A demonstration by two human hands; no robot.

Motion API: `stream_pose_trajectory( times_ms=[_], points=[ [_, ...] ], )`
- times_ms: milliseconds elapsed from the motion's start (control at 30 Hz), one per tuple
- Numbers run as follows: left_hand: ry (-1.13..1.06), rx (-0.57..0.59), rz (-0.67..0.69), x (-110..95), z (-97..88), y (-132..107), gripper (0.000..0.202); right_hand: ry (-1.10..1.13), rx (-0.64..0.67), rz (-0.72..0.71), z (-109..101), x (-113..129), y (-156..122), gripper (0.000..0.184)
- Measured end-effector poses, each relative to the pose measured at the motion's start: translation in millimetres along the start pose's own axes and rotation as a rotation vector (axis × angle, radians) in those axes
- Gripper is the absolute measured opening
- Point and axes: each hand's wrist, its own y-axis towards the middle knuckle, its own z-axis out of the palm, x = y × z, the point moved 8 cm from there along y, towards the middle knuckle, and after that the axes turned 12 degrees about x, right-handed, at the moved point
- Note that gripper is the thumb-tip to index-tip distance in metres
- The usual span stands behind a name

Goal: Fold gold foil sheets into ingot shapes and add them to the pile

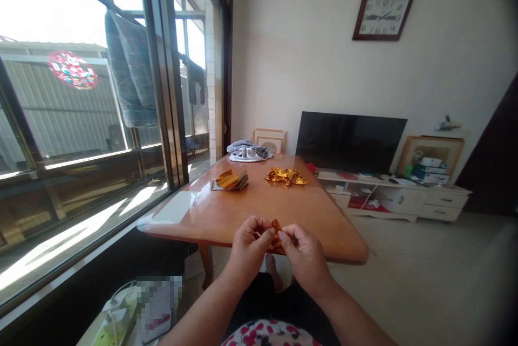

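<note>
Between my two hands, just off the table's front edge, is a small piece of orange-gold foil paper [275, 224], partly folded. My left hand [253, 243] pinches it between thumb and fingers. On the other side, my right hand [301, 249] also grips it, the thumb pressed against its edge. Fingers cover much of the foil, so its full shape is hidden. Farther back on the wooden table [251, 214] lies a stack of gold foil sheets [229, 180] on grey paper. To its right sits a heap of shiny crumpled or folded gold foil pieces [286, 176].
A pile of white and grey cloth [249, 150] rests at the table's far end. A white sheet [170, 207] lies at the left edge. Below left are a power strip [115, 319] and a partly blurred flat item [157, 308]. A television [351, 142] stands on a low cabinet.
</note>
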Motion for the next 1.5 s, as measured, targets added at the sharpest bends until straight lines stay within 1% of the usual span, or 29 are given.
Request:
stream_pose_trajectory(
  times_ms=[100,167,300,400,600,667,833,1067,1267,1500],
  points=[
    [0.06,-0.03,-0.001,-0.3,-1.6,-0.7,0.027,-0.043,-0.031,-0.003,-0.7,-1.7,-1.6,0.027],
    [0.048,-0.03,-0.003,-0.4,-1.2,-1.2,0.028,-0.065,-0.043,-0.016,-0.7,-0.7,-2.6,0.026],
    [-0.074,0.021,0.015,-2.1,4.7,-2.1,0.025,-0.1,-0.076,-0.056,-1.9,5.0,-4.0,0.024],
    [-0.146,0.024,0.016,-1.9,6.2,-3.1,0.022,-0.13,-0.101,-0.085,-3.2,8.9,-4.9,0.023],
    [-0.242,0.064,-0.06,7.0,11.1,-1.7,0.024,-0.218,-0.122,-0.143,-4.2,17.1,-8.3,0.02],
    [-0.261,0.056,-0.081,9.5,11.1,-1.1,0.026,-0.249,-0.126,-0.161,-4.1,19.9,-9.4,0.02],
    [-0.239,0.017,-0.083,11.3,9.9,0.1,0.026,-0.323,-0.137,-0.214,-3.3,25.4,-10.8,0.019],
    [-0.256,0.015,-0.075,14.8,10.9,-0.2,0.026,-0.402,-0.187,-0.239,-4.6,24.4,-11.7,0.017],
    [-0.31,0.028,-0.116,20.5,14.4,1.5,0.03,-0.41,-0.192,-0.261,-4.2,24.5,-13.0,0.014],
    [-0.344,0.003,-0.114,21.2,13.8,1.7,0.024,-0.412,-0.175,-0.264,-2.1,24.3,-12.9,0.014]
  ],
)
